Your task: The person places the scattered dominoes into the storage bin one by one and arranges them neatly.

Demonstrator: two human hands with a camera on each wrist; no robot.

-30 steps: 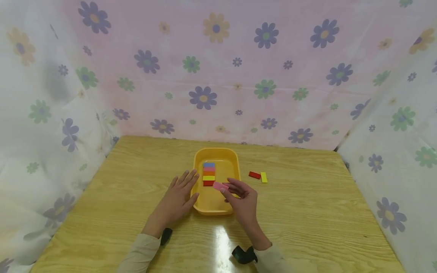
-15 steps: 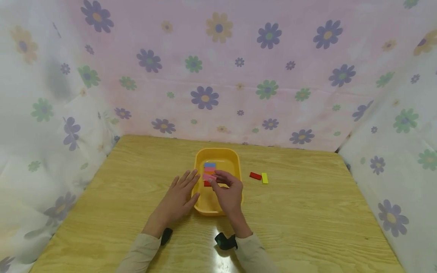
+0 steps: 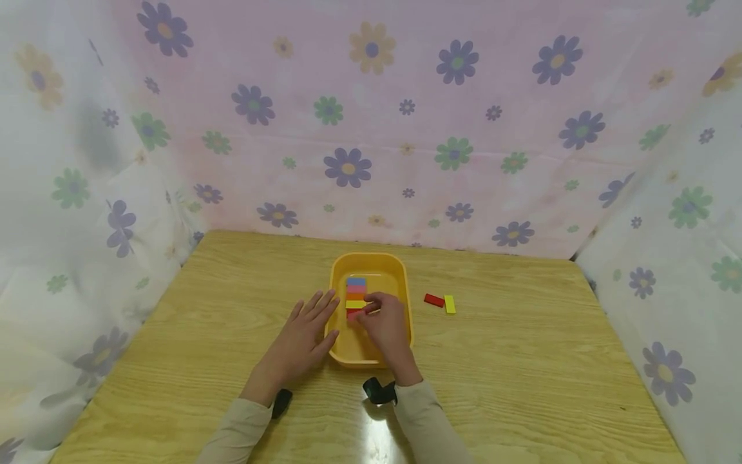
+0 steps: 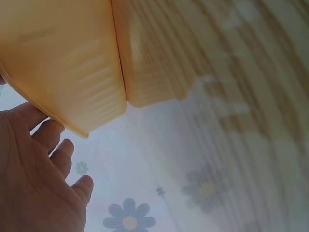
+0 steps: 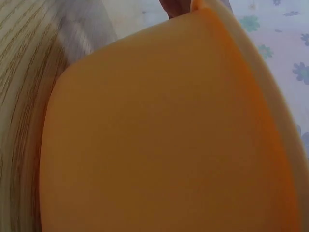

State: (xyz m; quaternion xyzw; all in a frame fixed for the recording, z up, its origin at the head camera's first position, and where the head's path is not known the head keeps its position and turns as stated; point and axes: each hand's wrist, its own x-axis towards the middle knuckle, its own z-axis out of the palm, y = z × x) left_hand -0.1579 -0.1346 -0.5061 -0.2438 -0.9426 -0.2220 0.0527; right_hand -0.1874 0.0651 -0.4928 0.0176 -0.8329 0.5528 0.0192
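A yellow plastic tray [image 3: 371, 357] stands on the table. Inside it, blue [image 3: 356, 282], pink [image 3: 356, 289], orange [image 3: 355, 297], yellow [image 3: 355, 305] and red [image 3: 350, 312] rectangular blocks form a front-to-back row. My right hand [image 3: 387, 322] reaches over the right side and pinches another pink block [image 3: 353, 317] at the row's near end; fingers partly cover it. My left hand [image 3: 298, 338] rests on the left rim with fingers extended. From the left wrist, that hand [image 4: 38, 169] shows against the rim and outer wall [image 4: 72, 72]. In the right wrist view the tray wall [image 5: 145, 121] hides the block.
To the right of the tray, a red block [image 3: 433, 300] and a yellow block [image 3: 449, 304] lie on the wooden table [image 3: 522, 361]. Flowered cloth [image 3: 371, 129] encloses the table at the back and both sides.
My right hand has carried the pink block leftward over the row, then lowered it toward me, beside the red block. My left hand stays on the rim.
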